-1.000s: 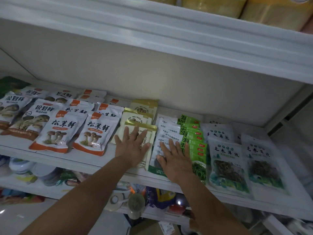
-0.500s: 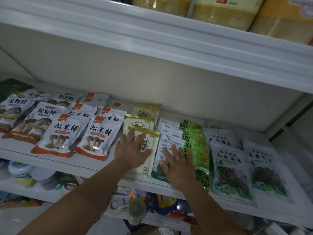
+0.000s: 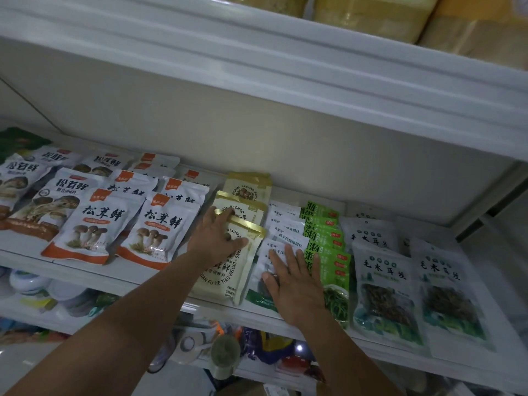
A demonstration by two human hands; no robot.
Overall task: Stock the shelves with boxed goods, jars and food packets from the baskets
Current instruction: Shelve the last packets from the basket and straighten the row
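Nearest me, my right hand (image 3: 297, 284) lies flat on the front seaweed packet (image 3: 337, 270), fingers straight, slightly apart, gripping nothing. Just beyond, leftward, my left hand (image 3: 217, 238) rests on the front cream-and-gold packet (image 3: 228, 278), fingers spread, tips at its gold seam. Both packets lie on the shelf (image 3: 94, 274), long axes running away from me toward the back wall (image 3: 257, 138); a squaring push would probably go straight back.

Printed "松茸鲜" on the orange-and-white packets (image 3: 97, 224), "RECHAO" and "FU HE TIAO WEI LIAO" on the cream-and-gold packet (image 3: 228, 278), "毛木耳丝" on the white packets at right (image 3: 383, 281).
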